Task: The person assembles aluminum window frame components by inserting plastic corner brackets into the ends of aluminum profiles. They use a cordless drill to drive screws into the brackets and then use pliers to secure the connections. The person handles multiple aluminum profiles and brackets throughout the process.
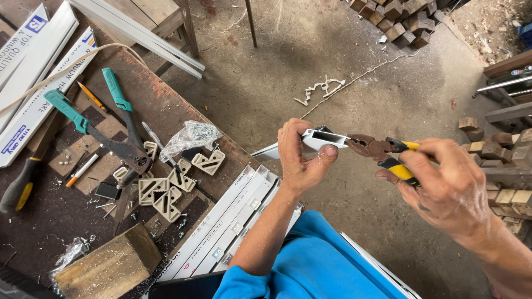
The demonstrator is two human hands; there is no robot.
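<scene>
My left hand (300, 156) grips the end of a white hollow window-frame profile (320, 138), held up over the floor. My right hand (446, 188) is closed around the yellow-and-black handles of rusty pliers (374, 148). The jaws of the pliers bite on the open end of the profile, right next to my left thumb. A blue sleeve shows at the bottom of the view.
A workbench (50, 216) on the left carries teal-handled tin snips (91, 130), beige corner brackets (160, 194), a plastic bag of screws (191, 135), a screwdriver (19, 185), a wood block (105, 268) and white profiles (221, 227). Wood offcuts (499, 166) are piled at right.
</scene>
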